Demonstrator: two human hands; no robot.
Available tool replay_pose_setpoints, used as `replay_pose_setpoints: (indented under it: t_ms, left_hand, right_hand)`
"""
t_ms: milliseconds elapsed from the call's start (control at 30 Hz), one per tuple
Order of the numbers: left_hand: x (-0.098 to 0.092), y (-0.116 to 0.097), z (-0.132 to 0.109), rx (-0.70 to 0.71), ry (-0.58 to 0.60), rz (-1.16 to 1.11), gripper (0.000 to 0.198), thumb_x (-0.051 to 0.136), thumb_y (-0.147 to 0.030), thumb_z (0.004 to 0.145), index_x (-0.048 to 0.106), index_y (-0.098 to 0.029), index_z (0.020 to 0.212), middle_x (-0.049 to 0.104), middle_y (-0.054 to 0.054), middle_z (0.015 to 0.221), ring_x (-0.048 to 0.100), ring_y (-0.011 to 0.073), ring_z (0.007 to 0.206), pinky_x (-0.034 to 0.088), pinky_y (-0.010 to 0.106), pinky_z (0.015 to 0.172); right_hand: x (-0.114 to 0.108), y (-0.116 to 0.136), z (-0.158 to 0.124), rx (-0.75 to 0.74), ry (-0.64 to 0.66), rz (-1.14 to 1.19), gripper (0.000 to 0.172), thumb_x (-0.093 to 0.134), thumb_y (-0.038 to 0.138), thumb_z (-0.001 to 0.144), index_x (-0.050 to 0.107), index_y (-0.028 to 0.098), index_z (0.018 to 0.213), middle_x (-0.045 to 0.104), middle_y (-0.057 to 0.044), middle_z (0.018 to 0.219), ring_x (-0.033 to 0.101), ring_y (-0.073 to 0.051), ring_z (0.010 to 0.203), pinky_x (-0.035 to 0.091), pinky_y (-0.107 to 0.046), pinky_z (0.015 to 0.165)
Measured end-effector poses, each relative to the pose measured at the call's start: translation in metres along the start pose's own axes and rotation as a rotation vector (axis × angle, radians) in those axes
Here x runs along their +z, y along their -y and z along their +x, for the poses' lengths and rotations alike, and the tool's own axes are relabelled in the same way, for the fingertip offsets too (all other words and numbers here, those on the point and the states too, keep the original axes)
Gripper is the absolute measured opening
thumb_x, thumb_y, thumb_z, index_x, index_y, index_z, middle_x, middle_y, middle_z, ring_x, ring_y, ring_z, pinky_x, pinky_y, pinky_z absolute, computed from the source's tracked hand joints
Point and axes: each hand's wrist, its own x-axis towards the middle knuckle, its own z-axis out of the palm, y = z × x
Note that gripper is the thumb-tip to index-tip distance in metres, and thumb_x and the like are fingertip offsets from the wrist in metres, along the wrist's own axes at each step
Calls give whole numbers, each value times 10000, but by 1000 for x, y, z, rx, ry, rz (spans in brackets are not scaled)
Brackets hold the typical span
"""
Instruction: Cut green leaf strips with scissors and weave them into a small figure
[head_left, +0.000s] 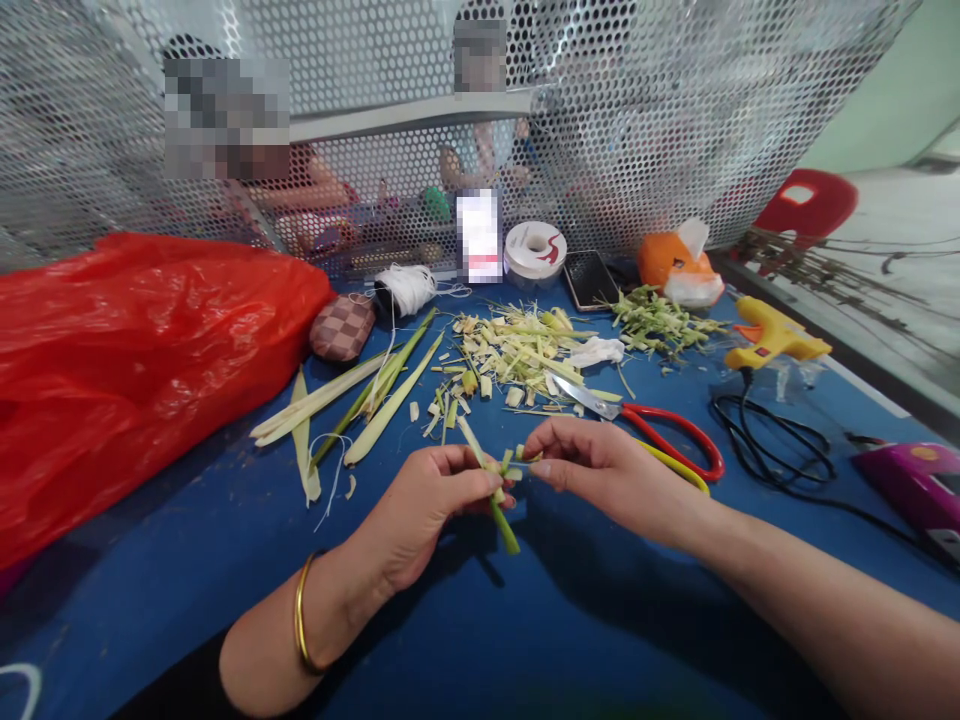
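My left hand (442, 495), with a gold bangle on the wrist, pinches a folded green leaf strip (505, 528) between thumb and fingers. Its pale end points up and away, its green end down toward me. Short cut tabs of leaf stick out on its right side. Close by, my right hand (592, 470) is closed in a pinch on a thin strand beside those tabs; its fingertips partly hide it. Just beyond my right hand lie scissors (667, 430) with red and yellow handles, blades partly spread. A heap of leaf scraps (517, 350) lies beyond both hands.
Long leaf strips (394, 400) lie left of the scraps. Around them are a red plastic bag (150, 370), checkered pouch (342, 328), white string (407, 290), lit phone (480, 235), ribbon spool (535, 250), dark phone (590, 280), tissue pack (679, 265) and yellow glue gun (776, 335) with cord.
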Motion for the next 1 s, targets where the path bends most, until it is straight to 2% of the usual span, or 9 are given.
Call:
replay_pose_setpoints:
  t_ms: [133,300,467,567,633,700,733,833,1000]
  left_hand:
    - [-1,1,2,-5,-13,-33,91,742,-203,678,724,-133,733,704,36,726,644,124,632,523,243,670]
    - [0,3,3,31,-68,-33,106,736,-209,686,714,-126,748,699,41,747,638,124,651,521,243,677]
    - [4,1,2,79,-116,-6,117,732,-217,680,695,-131,749,695,36,731,623,120,643,509,240,671]
    - [6,2,0,99,-134,77,79,713,-186,661,677,-141,716,680,17,669,616,124,625,495,239,655]
    - [8,3,-1,101,-124,164,41,695,-164,654,674,-148,685,674,10,629,607,126,601,481,234,624]
    - [9,4,-3,93,-91,242,7,676,-151,655,680,-152,661,678,16,612,604,131,587,470,232,598]
    - [10,4,-4,89,-73,270,18,668,-148,658,682,-153,647,679,20,607,604,133,583,468,233,592]
    - [11,4,-6,71,-14,277,25,668,-148,652,688,-158,641,686,24,615,616,137,587,484,243,606]
    - [11,4,-8,41,68,267,54,695,-207,672,694,-153,674,690,27,633,625,138,589,493,253,612]
  right_hand:
    - [-2,2,-2,-77,-79,-200,164,553,246,855,599,187,709,570,21,650,492,-123,619,371,-240,577]
    - [4,-4,-5,-338,-180,-536,161,491,179,905,600,186,787,584,-7,705,519,-125,628,349,-239,565]
    - [9,-5,-11,-637,-170,-983,265,399,147,947,622,171,807,551,-24,687,455,-124,538,257,-282,492]
    - [13,-7,-14,-726,-147,-1073,282,391,145,945,637,193,816,584,-27,732,455,-124,540,250,-289,483]
    - [15,-9,-14,-709,-169,-1004,261,407,141,932,650,220,878,633,-37,891,500,-115,587,303,-266,505]
    - [16,-10,-14,-657,-174,-814,236,429,142,926,648,231,932,635,-51,1053,564,-118,681,390,-245,570]
    - [15,-9,-13,-629,-158,-689,222,439,146,930,645,227,940,634,-56,1066,587,-126,732,427,-242,615]
    - [14,-8,-8,-514,-107,-357,155,497,160,929,637,204,880,641,-34,877,603,-137,780,465,-238,686]
    - [14,-6,-2,-243,-115,-86,114,635,196,835,624,196,722,616,21,696,555,-122,653,426,-233,609]
